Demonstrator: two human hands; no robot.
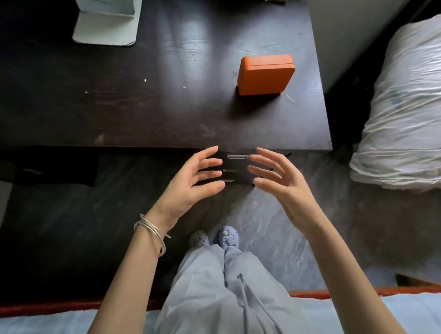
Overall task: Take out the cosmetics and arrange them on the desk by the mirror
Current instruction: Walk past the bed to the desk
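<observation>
— On the desk (139, 99)?
— Dark wood. Orange case (265, 75) toward the right edge, lid closed. Pale stand (106, 28), maybe the mirror's base, at the far left corner. Few white specks mid-surface.

Orange case (265, 74) closed on dark desk (139, 99), right of centre; mirror base (106, 28) far left on the desk; left hand (195, 182) and right hand (280, 180) open, palms facing, near the desk's front edge, holding nothing

Closed orange case (265, 74) lies on dark desk (113, 97).
</observation>
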